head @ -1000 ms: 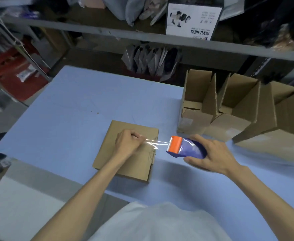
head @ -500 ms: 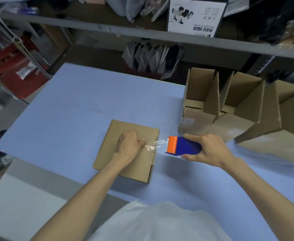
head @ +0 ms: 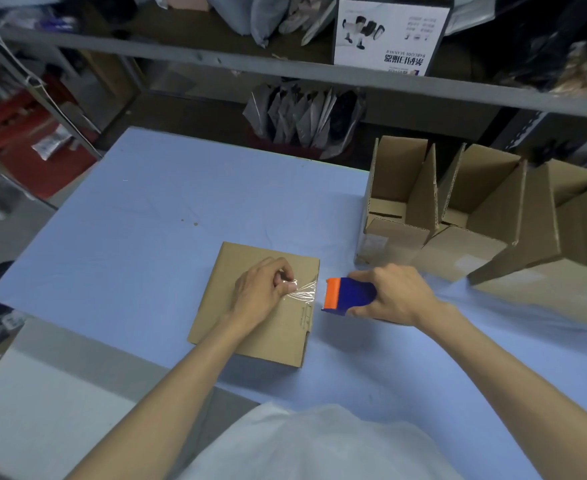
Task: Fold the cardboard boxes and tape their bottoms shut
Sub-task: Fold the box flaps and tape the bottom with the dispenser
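Observation:
A folded brown cardboard box (head: 250, 323) lies bottom-up on the blue table (head: 129, 244) in front of me. My left hand (head: 261, 292) rests on top of it and pinches the free end of a clear tape strip (head: 304, 291). The strip runs a short way right to a blue tape dispenser with an orange head (head: 345, 294), held just past the box's right edge. My right hand (head: 394, 294) grips the dispenser's body.
Several open assembled boxes (head: 458, 216) stand in a row at the table's right side. A metal shelf rail (head: 285, 72) with a white product box (head: 389, 32) runs across the back. Grey bags (head: 302, 116) sit below it.
The dispenser has moved left, closer to the box's right edge, so the stretched tape strip is shorter. My left hand stays on the box.

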Action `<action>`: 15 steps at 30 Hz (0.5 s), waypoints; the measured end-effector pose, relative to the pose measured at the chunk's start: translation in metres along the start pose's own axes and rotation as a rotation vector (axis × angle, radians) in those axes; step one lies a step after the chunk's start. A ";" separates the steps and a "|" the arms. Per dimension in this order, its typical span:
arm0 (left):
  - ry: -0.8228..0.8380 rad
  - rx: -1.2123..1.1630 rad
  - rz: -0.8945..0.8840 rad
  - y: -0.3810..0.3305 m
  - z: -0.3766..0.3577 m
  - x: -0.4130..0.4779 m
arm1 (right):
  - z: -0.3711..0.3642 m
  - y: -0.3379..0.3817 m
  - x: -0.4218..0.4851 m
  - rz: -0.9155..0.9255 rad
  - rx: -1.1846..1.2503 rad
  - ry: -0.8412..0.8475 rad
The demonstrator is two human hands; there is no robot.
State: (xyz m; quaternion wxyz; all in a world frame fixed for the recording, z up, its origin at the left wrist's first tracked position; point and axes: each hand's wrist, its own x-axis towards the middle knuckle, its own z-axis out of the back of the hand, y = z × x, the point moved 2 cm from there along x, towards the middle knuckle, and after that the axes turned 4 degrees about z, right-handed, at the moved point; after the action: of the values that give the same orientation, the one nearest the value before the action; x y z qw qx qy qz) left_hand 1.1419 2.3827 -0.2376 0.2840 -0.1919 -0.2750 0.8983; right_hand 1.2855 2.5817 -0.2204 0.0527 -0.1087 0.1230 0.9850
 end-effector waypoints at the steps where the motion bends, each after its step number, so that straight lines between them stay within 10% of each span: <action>1: -0.007 -0.016 0.012 0.003 0.000 0.000 | -0.001 0.006 0.005 -0.005 -0.007 0.014; 10: -0.081 -0.016 0.030 0.006 -0.005 -0.002 | -0.001 0.029 0.018 -0.029 -0.316 0.107; 15: 0.020 0.205 -0.333 -0.009 -0.016 -0.004 | 0.012 0.010 0.000 -0.212 -0.035 -0.109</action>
State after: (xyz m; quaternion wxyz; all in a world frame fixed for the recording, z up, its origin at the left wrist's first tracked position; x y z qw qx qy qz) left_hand 1.1570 2.3927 -0.2436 0.4494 -0.1226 -0.2070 0.8604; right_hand 1.2818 2.5749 -0.2071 0.1611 -0.0682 0.0906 0.9804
